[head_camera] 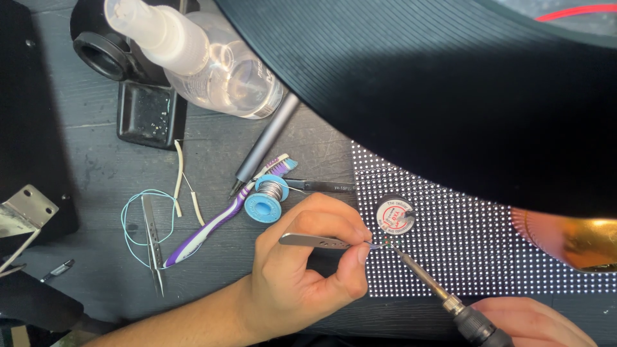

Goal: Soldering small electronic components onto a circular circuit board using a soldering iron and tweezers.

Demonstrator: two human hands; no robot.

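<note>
My left hand (308,263) pinches steel tweezers (315,240), their tip at the near left part of a lit panel of white dots (475,250). My right hand (546,318), at the bottom right, holds a soldering iron (443,289) whose tip meets the tweezers' tip on the panel. A small round tin with a red and white label (394,214) sits on the panel just behind that spot.
A blue spool of solder (267,198), a purple toothbrush (218,222), a dark pen-like tool (265,144) and a second pair of tweezers (153,243) with a thin teal wire (132,225) lie left. Behind stand a clear spray bottle (199,54) and black tray (151,114). A dark ribbed shade (450,83) overhangs.
</note>
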